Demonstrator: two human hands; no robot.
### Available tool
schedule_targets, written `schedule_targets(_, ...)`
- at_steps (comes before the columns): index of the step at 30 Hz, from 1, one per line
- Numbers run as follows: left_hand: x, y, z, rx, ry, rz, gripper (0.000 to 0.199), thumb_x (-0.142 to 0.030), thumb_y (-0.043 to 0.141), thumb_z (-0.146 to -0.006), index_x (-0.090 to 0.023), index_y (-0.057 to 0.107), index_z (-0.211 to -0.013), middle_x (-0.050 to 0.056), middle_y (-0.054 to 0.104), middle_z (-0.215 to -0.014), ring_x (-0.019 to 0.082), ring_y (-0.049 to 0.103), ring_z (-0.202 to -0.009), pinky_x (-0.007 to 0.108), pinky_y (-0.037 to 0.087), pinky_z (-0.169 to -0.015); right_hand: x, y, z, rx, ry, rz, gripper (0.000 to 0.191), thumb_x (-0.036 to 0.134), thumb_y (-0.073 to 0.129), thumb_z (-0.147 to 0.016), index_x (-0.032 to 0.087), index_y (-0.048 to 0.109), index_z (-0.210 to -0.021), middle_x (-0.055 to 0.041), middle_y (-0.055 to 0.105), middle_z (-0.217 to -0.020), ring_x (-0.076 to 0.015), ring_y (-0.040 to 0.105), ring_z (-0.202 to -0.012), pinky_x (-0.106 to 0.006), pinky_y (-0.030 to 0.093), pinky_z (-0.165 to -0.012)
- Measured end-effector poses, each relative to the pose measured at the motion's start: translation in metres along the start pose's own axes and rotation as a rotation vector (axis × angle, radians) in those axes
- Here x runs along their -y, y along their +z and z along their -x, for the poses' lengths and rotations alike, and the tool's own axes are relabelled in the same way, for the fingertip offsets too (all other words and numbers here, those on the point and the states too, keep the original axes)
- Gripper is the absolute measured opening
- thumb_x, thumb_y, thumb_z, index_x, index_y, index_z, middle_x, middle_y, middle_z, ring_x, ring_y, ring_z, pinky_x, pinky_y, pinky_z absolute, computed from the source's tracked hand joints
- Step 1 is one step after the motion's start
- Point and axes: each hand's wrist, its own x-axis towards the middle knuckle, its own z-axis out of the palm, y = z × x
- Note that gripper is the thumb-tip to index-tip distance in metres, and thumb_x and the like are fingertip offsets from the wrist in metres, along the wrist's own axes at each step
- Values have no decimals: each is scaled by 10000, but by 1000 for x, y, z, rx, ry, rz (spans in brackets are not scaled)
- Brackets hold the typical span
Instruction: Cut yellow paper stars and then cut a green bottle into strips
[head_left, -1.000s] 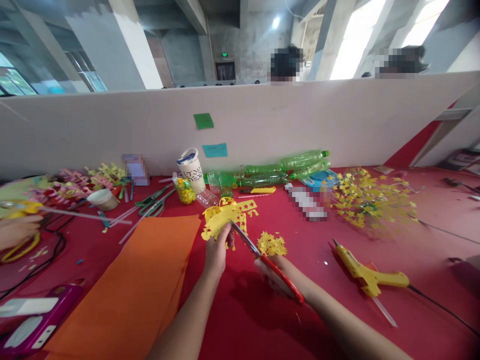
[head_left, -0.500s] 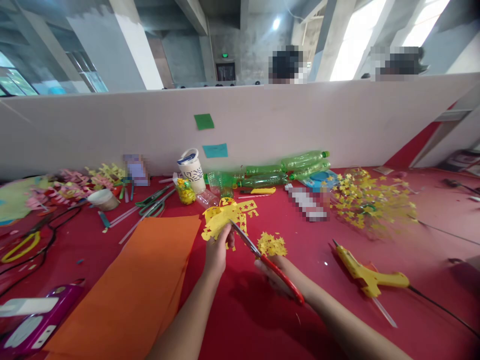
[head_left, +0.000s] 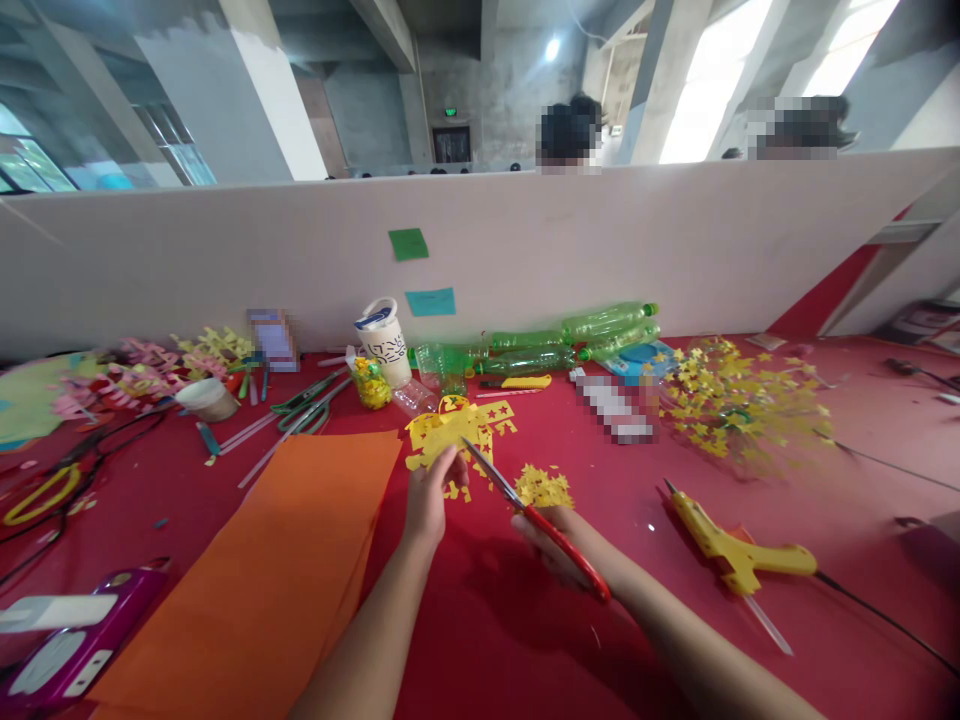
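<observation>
My left hand is closed, thumb and fingers pinched at the near edge of a yellow paper sheet. Yellow scraps with star-shaped holes lie around and beyond that sheet. Wrapped round the red handles is my right hand, which holds a pair of scissors. Their blades point up and left, and the tips are beside the sheet's right edge. Whether the tips touch the paper I cannot tell. Just beyond my right hand lies a pile of small yellow paper stars.
Orange sheets lie left on the red table. A yellow glue gun with a cord is at right, below a yellow star bouquet. Green bottles, a white cup, a yellow cutter and green-handled scissors lie farther back.
My left hand has shifted slightly left and down, away from the scissors' tips. The yellow sheet has changed its angle a little. My right hand and the scissors have barely moved.
</observation>
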Motion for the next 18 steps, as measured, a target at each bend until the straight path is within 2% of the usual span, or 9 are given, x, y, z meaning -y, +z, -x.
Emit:
schedule_targets(3, -10, -6, -6, -13, 132, 84, 352, -472, 615, -773, -216, 659, -1011, 48, 691, -959, 168, 651, -770, 257, 475, -652, 0, -5, -1, -9, 47, 5, 526, 675, 530, -804, 192, 435, -616, 70, 373, -422, -70, 368, -355, -197, 289, -369)
schedule_targets(5, -14, -10, -11, -54, 169, 75, 375, -482, 607, -774, -241, 644, -1059, 43, 681, -1033, 178, 649, -870, 252, 476, -697, 1, -8, -1, -7, 46, 34, 520, 654, 574, -782, 193, 417, -599, 64, 383, -446, -70, 376, -381, -197, 293, -383)
schedule_targets(8, -14, -13, -16, -73, 106, -8, 312, -408, 720, -692, -208, 670, -926, 18, 684, -925, 140, 633, -808, 214, 451, -689, 4, -9, 0, -10, 15, 90, 519, 626, 610, -764, 196, 375, -595, 60, 382, -485, -67, 370, -429, -197, 296, -413)
schedule_targets(13, -9, -13, -15, 54, -27, -1, 244, -323, 782, -633, -170, 621, -734, -41, 610, -651, 80, 541, -561, 172, 386, -529, 7, -10, 1, -43, -10, 146, 505, 631, 582, -776, 193, 388, -616, 51, 396, -524, -78, 378, -472, -203, 285, -434)
schedule_targets(18, -11, -11, -11, 146, -110, 30, 248, -320, 780, -642, -180, 676, -819, -20, 669, -689, 106, 587, -571, 190, 423, -526, 4, -12, 0, -50, -18, 162, 516, 647, 580, -772, 188, 403, -617, 49, 408, -532, -78, 377, -477, -204, 283, -436)
